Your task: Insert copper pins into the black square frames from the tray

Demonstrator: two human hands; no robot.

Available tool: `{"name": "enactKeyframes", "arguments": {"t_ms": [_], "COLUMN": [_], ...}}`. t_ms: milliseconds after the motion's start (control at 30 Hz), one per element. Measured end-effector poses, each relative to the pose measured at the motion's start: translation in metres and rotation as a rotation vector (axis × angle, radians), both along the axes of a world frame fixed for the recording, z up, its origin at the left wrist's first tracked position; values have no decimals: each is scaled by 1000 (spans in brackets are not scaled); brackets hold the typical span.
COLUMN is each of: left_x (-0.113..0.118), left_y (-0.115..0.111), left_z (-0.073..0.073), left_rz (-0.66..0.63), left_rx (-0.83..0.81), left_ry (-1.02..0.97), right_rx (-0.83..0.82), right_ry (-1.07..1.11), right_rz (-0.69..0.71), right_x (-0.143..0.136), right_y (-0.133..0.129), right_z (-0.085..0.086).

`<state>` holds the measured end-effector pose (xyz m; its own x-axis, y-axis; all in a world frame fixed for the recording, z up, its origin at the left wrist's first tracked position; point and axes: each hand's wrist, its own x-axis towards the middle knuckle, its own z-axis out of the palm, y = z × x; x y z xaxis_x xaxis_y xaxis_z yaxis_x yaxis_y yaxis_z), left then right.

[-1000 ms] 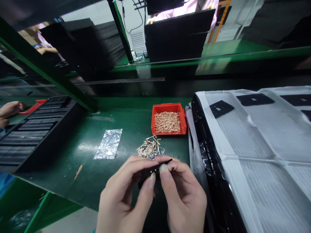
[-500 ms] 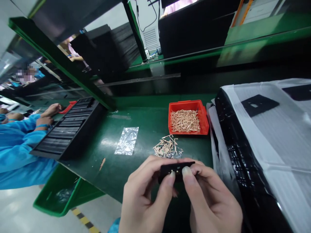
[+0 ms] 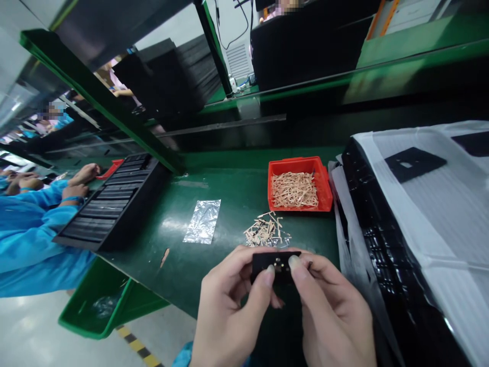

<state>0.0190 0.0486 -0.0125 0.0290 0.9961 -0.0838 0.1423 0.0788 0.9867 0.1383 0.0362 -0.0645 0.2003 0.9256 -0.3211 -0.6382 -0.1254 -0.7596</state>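
Note:
Between my two hands is a small black flat part (image 3: 263,261) with a few shiny metallic spots near its middle. My left hand (image 3: 233,300) grips its left end, thumb on the face turned toward me and fingers behind. Gripping the other end, my right hand (image 3: 330,300) has its thumb on the upper right of the face. The far side of the part is hidden. Just beyond my fingers lies a loose heap of thin tan strips (image 3: 263,229). Behind that heap, a red bin (image 3: 324,188) holds many more of these strips.
A clear plastic bag (image 3: 202,221) lies left of the heap. At right stands a large wrapped stack (image 3: 431,204) with a black plate on top. A black tray (image 3: 110,199) sits at left, beside a co-worker's blue sleeves (image 3: 30,224). Below the table edge hangs a green bin (image 3: 87,311).
The black part has tilted so that more of its face and metallic spots show. My right thumb has shifted slightly up and outward. Both hands still grip the part.

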Motion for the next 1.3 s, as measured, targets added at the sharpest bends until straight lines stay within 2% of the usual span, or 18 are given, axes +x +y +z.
{"name": "enactKeyframes", "arguments": {"t_ms": [133, 467, 767, 1000, 1300], "left_x": [-6, 1, -8, -11, -8], "left_y": [-1, -8, -13, -14, -12], "left_z": [-2, -2, 0, 1, 1], "left_rz": [-17, 105, 1, -50, -55], "left_rx": [-60, 123, 287, 298, 298], "left_ry": [-33, 15, 201, 242, 243], "right_rx": [26, 90, 205, 237, 235], "right_ry": [81, 26, 40, 22, -47], "right_rz": [10, 44, 68, 44, 0], "right_x": [-1, -7, -10, -9, -10], "right_y": [2, 5, 4, 5, 5], "right_z": [-3, 2, 2, 5, 4]}}
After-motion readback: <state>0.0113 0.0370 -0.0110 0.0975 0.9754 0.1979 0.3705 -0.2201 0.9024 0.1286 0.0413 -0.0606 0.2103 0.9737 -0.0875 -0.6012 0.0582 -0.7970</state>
